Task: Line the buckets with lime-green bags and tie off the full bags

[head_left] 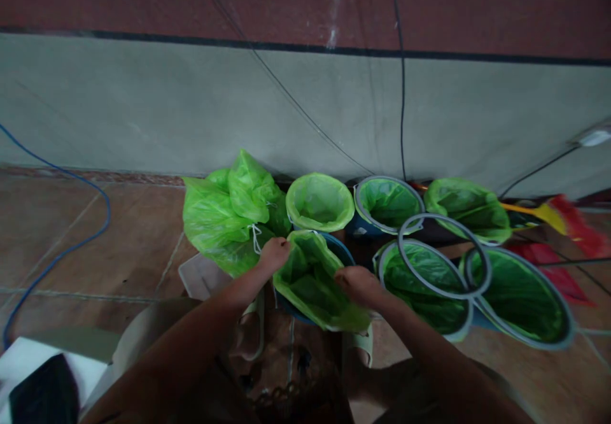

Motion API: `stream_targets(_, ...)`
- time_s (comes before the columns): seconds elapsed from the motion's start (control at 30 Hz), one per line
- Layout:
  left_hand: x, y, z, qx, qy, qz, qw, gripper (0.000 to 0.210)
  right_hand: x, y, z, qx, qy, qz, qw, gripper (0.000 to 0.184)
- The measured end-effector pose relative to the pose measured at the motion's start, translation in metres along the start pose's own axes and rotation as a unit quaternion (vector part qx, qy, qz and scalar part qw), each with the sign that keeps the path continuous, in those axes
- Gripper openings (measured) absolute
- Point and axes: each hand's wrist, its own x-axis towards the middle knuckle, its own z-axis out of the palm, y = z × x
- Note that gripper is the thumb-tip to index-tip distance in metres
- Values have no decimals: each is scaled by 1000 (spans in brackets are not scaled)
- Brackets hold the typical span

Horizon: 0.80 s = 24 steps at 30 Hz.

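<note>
A green garbage bag (312, 277) hangs inside a blue bin (340, 246) between my feet. My left hand (275, 253) is closed on the bag's left edge near the bin's rim. On the right side, my right hand (358, 284) grips the opposite edge of the same bag. The bag's mouth stands wide, and its front edge droops over the bin's front. Part of the blue rim shows at the back right. Tied, puffed green bags (224, 220) with white drawstrings lie just left of my left hand.
Behind stand a lined bin (319, 202) and a grey-rimmed bin (389, 202). More lined bins (525, 296) are at right, with a loose grey ring (443, 255) across two. A red and yellow broom (563, 220) lies far right. A blue cable (62, 255) curves at left.
</note>
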Motion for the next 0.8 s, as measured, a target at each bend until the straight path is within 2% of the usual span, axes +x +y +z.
stream_targets(0.07,-4,4,0,37,-9,3,999,33,11,4,-10,7,84,38,996,27)
stream_targets(0.13,-6,6,0,70,-17,5,997,31,21,8,-10,5,124,83,989,37)
stream_targets(0.23,-10,8,0,110,-31,25,993,26,29,12,3,-6,85,114,990,44)
stream_targets(0.37,-13,9,-3,149,-33,50,987,24,34,17,10,-20,30,116,993,27)
stream_targets(0.43,-14,8,-7,176,-23,43,983,26,34,20,3,-7,43,118,992,22)
stream_targets(0.57,-17,5,-21,215,3,18,976,31,33,30,-17,49,109,151,981,19)
stream_targets(0.67,-19,5,-29,227,14,7,974,33,29,32,-23,60,140,156,976,16)
stream_targets(0.73,-21,10,-29,234,22,27,972,42,26,28,-23,80,144,127,978,12)
stream_targets(0.8,-24,20,-25,225,32,95,969,62,23,20,-22,115,140,87,980,10)
